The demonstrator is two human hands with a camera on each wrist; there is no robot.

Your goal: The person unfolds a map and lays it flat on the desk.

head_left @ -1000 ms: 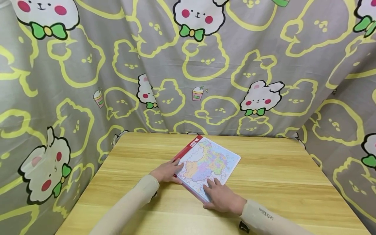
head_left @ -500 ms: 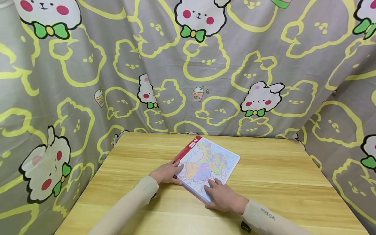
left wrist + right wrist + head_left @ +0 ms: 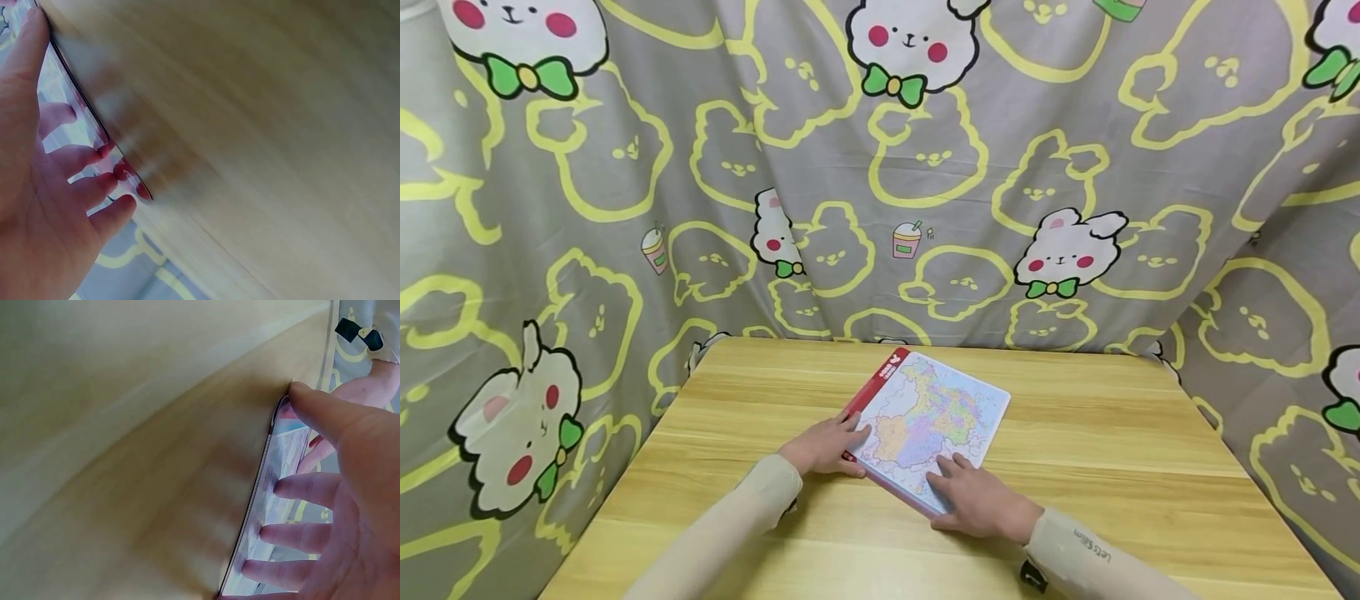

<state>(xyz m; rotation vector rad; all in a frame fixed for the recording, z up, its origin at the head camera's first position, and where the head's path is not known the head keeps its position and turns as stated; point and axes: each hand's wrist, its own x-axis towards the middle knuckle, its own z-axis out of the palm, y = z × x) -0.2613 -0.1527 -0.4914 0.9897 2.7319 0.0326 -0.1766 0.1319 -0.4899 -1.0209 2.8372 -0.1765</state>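
Note:
A flat rectangular board, printed with a coloured map and a red strip along its left side, lies at an angle on the table. My left hand spans its left corner, the fingers on the red strip and map edge, the thumb at the near edge. At the near right corner, my right hand rests spread fingertips on the map, its thumb against the near edge. In the left wrist view, fingertips touch the glossy surface. The right wrist view has the loosely straight fingers reaching over the board's dark rim.
The wood-grain table extends around the board on all sides. A grey curtain with cartoon rabbits hangs behind it and along both sides, close to the table's far edge.
The board has turned slightly counter-clockwise, its near corner shifting right and its far corner left. My right hand has moved a little to the right with it; the left hand has barely moved.

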